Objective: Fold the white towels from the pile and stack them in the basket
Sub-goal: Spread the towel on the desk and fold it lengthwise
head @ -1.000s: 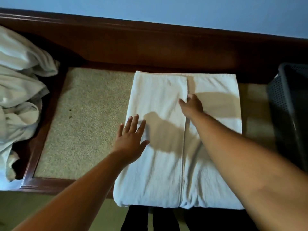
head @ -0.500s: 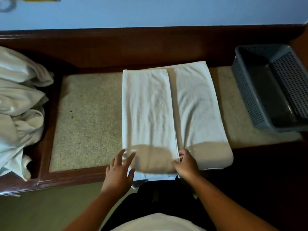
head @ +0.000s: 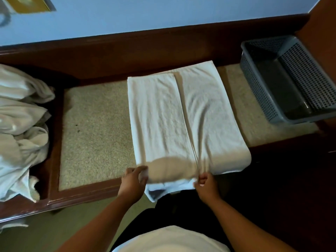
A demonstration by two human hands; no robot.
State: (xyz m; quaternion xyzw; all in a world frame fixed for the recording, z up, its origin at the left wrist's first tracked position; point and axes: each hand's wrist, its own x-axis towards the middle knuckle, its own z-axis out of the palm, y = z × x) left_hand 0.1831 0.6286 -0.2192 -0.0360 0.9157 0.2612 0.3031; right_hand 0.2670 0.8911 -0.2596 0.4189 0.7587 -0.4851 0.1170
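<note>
Nearest me, the left hand point(head: 133, 180) grips the near left corner of the white towel point(head: 181, 120), and the right hand point(head: 206, 184) pinches the same edge where its two folded-in flaps meet. That edge hangs off the front rail of the wooden bench point(head: 81, 195); the rest lies flat on the beige padded top. The pile of crumpled towels point(head: 20, 128) sits at the left end, and the grey perforated basket point(head: 258, 88) stands far right, apart from the towel

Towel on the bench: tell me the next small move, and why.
Probably lift the near end and fold it toward the far end: the left hand and right hand grip the towel at that end, and its long sides look folded in.
</note>
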